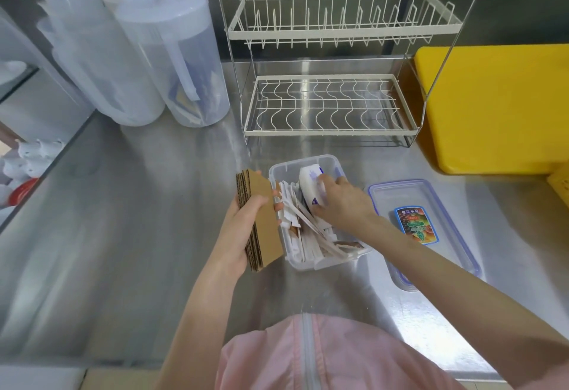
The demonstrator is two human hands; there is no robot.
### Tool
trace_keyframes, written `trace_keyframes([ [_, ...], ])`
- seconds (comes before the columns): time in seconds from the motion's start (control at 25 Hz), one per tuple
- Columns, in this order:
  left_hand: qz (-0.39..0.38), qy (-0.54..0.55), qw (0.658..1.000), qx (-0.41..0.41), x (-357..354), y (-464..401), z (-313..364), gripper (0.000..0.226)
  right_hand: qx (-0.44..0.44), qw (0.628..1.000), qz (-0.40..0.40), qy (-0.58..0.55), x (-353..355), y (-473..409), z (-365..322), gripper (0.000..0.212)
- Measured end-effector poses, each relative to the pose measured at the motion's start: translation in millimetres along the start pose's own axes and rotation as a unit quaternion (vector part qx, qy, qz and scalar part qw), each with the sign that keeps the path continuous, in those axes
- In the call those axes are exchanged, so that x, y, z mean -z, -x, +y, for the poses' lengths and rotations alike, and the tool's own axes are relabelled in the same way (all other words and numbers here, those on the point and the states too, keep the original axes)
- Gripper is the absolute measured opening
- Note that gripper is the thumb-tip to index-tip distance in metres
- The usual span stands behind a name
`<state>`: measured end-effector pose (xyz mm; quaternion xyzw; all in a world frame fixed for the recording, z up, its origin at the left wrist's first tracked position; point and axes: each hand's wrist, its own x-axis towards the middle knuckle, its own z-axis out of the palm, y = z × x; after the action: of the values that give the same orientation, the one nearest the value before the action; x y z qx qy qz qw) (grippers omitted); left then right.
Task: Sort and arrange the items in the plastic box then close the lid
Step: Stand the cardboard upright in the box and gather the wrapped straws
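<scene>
A: Two hands in shot. Left hand (246,220) wrapped around a stack of brown cardboard sleeves (260,220), held on edge just left of the plastic box (311,261), touching its left wall.

B: Right one?

A: Right hand (341,201) is inside the box, fingers clamped on a white packet with purple print (309,184), tilted up at the box's far end.

B: Rest of the box?

A: Clear, open, full of loose white paper-wrapped sticks (308,235) lying crossed, plus something brown at the near end, can't tell what. Box sits on the steel desk (138,220).

B: Lid?

A: Lid (431,198) flat on the desk just right of the box, blue rim, colourful label in the middle, partly under the right forearm.

B: Further out?

A: White wire dish rack (332,106) behind the box, yellow tub (492,106) behind-right, two clear pitchers (172,56) behind-left.
</scene>
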<state>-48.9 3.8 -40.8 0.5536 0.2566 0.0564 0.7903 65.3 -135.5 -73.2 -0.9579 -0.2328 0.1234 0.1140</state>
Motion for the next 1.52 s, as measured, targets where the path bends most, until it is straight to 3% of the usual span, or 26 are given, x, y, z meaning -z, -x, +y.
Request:
trace_keyframes([
  [0.2, -0.005, 0.005, 1.0, -0.005, 0.9, -0.8, 0.8, 0.03, -0.003, 0.995, 0.088, 0.04, 15.9, -1.0, 1.4, 0.05],
  [0.44, -0.002, -0.018, 1.0, -0.011, -0.4, -0.3, 0.4, 0.03, -0.016, 0.996, 0.041, 0.081, -5.3, -1.8, -4.2, 0.046],
  [0.68, 0.005, -0.042, 0.999, 0.018, -5.4, -1.8, -4.1, 0.016, -0.047, 0.993, -0.01, -0.104, 0.5, -7.2, 14.2, 0.057],
  [0.76, 0.004, -0.054, 0.998, 0.022, -6.3, -1.9, -4.2, 0.013, -0.045, 0.992, 0.011, -0.117, 7.8, -7.0, 18.4, 0.057],
  [0.88, 0.006, -0.052, 0.998, 0.022, -6.7, -3.0, -3.1, 0.016, -0.024, 0.997, 0.07, 0.0, 13.6, -4.8, 17.1, 0.054],
  [1.0, 0.001, -0.052, 0.999, 0.01, -8.0, -2.3, -1.4, 0.019, -0.005, 0.996, 0.052, 0.074, 5.0, -0.9, 6.6, 0.049],
  [1.16, 0.0, -0.04, 0.999, 0.001, -6.7, -2.0, -1.1, 0.022, -0.034, 0.999, 0.027, 0.028, -3.0, -1.1, 5.6, 0.042],
  [1.28, -0.002, -0.031, 0.999, 0.009, -8.8, -2.6, -1.7, 0.02, -0.018, 1.0, 0.01, -0.003, 2.1, -2.5, 14.3, 0.021],
  [1.4, -0.009, -0.043, 0.999, 0.01, -10.6, -2.8, -2.7, 0.016, -0.013, 0.998, -0.016, 0.062, 4.7, -0.3, 12.0, 0.03],
  [1.52, -0.004, -0.047, 0.999, 0.012, -9.0, -2.7, -3.6, 0.015, 0.016, 0.983, 0.035, 0.178, 5.9, -6.0, 9.1, 0.037],
])
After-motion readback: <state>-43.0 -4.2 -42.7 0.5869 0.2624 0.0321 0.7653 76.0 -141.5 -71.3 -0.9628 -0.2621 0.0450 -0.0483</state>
